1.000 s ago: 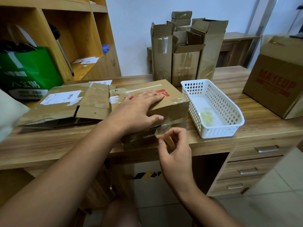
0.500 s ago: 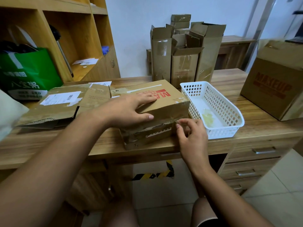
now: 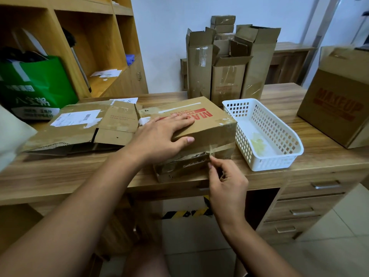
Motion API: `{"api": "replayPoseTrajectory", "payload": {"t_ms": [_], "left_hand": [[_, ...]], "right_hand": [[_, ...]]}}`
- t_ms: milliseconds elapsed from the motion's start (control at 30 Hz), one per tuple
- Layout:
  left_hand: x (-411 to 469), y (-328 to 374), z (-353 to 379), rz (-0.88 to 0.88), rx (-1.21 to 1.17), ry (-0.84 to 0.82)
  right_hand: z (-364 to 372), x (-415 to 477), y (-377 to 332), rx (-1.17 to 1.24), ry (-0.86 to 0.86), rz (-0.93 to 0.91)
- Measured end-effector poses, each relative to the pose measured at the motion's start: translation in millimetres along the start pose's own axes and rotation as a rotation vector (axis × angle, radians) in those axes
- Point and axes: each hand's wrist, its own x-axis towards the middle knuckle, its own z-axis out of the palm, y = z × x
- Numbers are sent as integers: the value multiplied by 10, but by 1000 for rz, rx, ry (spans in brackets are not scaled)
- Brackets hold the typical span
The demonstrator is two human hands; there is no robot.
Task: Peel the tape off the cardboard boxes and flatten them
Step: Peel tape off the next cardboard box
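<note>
Wooden desk (image 3: 60, 176) right below us, and at its near edge our right hand (image 3: 227, 184) is curled in tight, thumb and forefinger pinching the loose end of the clear tape (image 3: 221, 147) on the front face of the cardboard box (image 3: 209, 132). Just above it, our left hand (image 3: 159, 136) lies flat on the box top, fingers straight, thumb hooked over the front edge, pressing it down. So we're mid-peel on this one. Next, we reckon, comes a steady pull along the seam while the left hand holds the box from sliding. Just beside the box on the right, the white basket (image 3: 279, 164) holds tape scraps (image 3: 257, 144), a likely drop spot. To the left lies a flattened box (image 3: 79, 126). Farther back, the upright boxes (image 3: 227, 80) wait, some showing tape.
</note>
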Motion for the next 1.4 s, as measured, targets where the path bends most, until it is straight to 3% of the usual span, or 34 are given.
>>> {"api": "replayPoseTrajectory", "payload": {"t_ms": [667,1133,1300,1400], "left_hand": [[16,47,13,-13,20,37],[79,64,60,-6,12,86],[109,19,152,-18,-67,228],[115,-61,114,62,-175,198]], "right_hand": [[158,-94,-148,-2,-6,37],[270,-230,-263,24,-100,-19],[123,-88,-201,99,-135,172],[-3,24,-133,108,-137,307]]}}
